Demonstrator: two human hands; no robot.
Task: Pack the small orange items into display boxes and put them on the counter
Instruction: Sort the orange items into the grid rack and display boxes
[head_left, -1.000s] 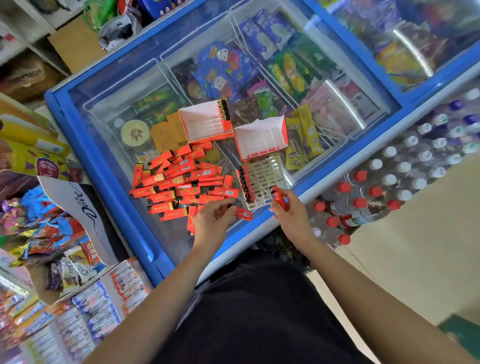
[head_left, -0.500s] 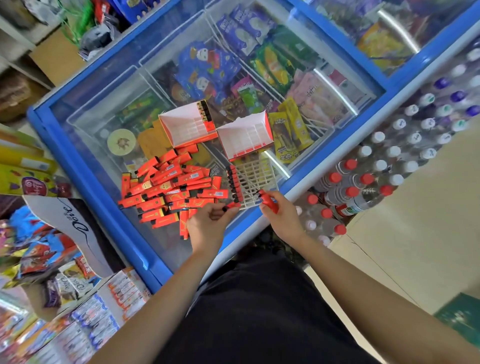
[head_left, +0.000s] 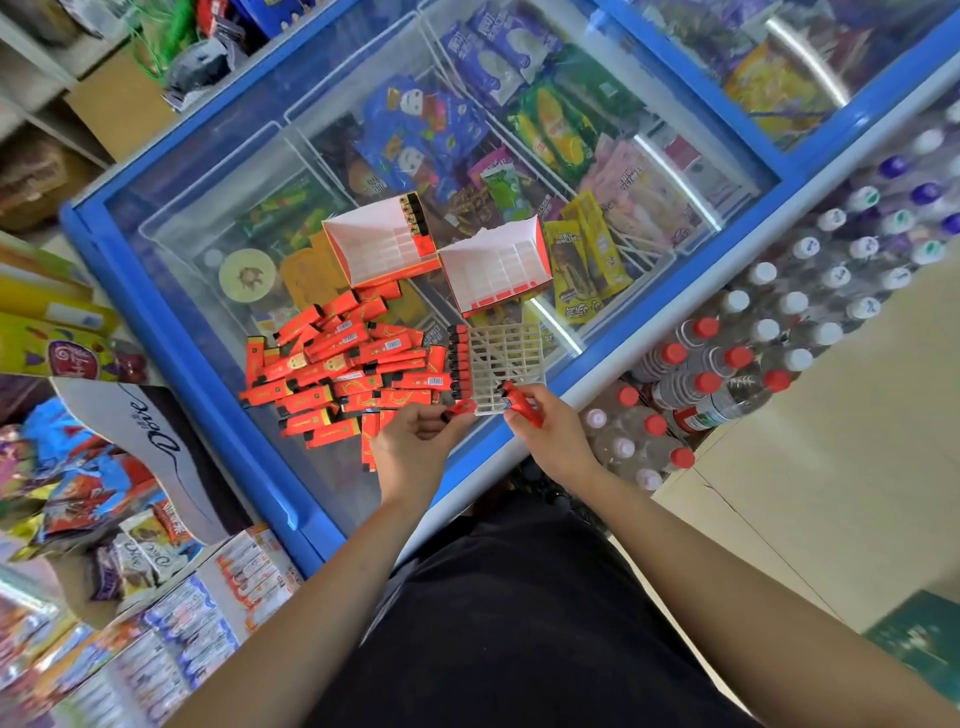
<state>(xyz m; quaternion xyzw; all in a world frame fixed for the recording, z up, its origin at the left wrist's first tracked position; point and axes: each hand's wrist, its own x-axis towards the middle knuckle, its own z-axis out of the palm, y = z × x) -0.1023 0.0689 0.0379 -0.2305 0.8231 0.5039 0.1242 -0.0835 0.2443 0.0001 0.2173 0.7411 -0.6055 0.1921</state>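
Note:
A heap of several small orange items (head_left: 343, 369) lies on the glass lid of a blue freezer (head_left: 171, 358). To its right stands a clear plastic grid insert (head_left: 506, 361), its left column filled with items showing black ends. My left hand (head_left: 415, 452) holds one orange item (head_left: 460, 408) at the grid's near left corner. My right hand (head_left: 550, 431) grips another orange item (head_left: 522, 402) at the grid's near edge. Two open display boxes, one (head_left: 382, 249) and the other (head_left: 498, 270), sit behind the heap and grid; the left box holds a few items at its back right.
Packs of bottled water with red and white caps (head_left: 727, 364) stand on the floor right of the freezer. Snack bags and boxed goods (head_left: 104, 499) crowd the left side. Frozen treats fill the freezer under the glass.
My left hand has moved right with its orange item, from the heap's edge to the grid's near left corner. My right hand stays at the grid's near edge with its item.

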